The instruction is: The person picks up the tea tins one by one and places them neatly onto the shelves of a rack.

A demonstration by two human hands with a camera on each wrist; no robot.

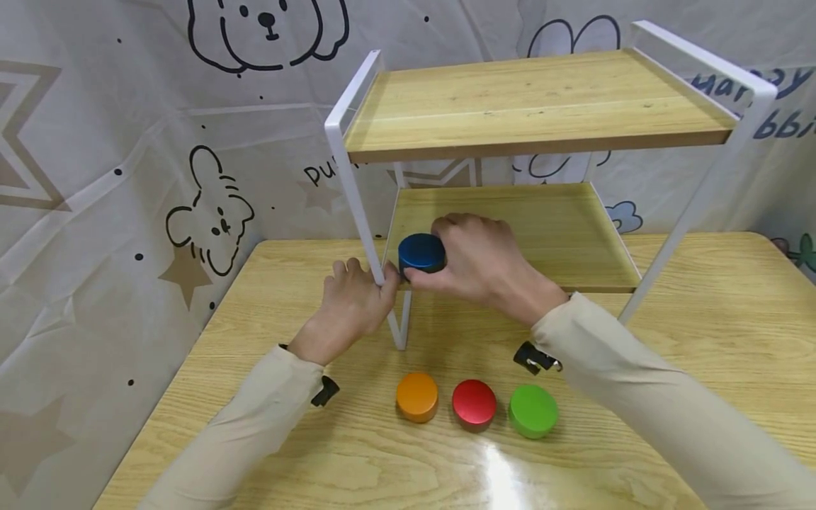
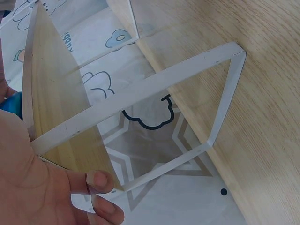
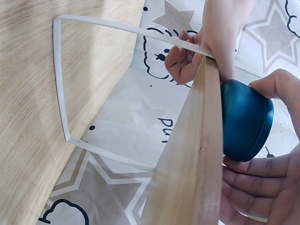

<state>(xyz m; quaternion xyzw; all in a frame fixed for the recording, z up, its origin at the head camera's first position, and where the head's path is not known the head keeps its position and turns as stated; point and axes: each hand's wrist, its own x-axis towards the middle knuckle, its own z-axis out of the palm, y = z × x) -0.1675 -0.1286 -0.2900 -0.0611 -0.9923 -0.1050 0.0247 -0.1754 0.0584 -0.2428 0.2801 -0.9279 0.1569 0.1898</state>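
In the head view my right hand (image 1: 481,258) holds a blue round tin (image 1: 421,252) at the front left corner of the lower shelf board (image 1: 529,234). Seen from the right wrist, the thumb lies on one side of the tin (image 3: 244,121) and the fingers on the other, its flat face close against the board. My left hand (image 1: 357,301) is around the white front left leg (image 1: 358,205) of the two-tier rack, thumb on the inner side, next to the tin. From the left wrist, its fingers (image 2: 101,180) show bent outside the frame.
An orange tin (image 1: 417,398), a red tin (image 1: 474,405) and a green tin (image 1: 533,411) stand in a row on the wooden table (image 1: 357,453) before the rack. Over the lower board spans the upper shelf board (image 1: 535,103). A printed cloth (image 1: 127,297) hangs behind and at left.
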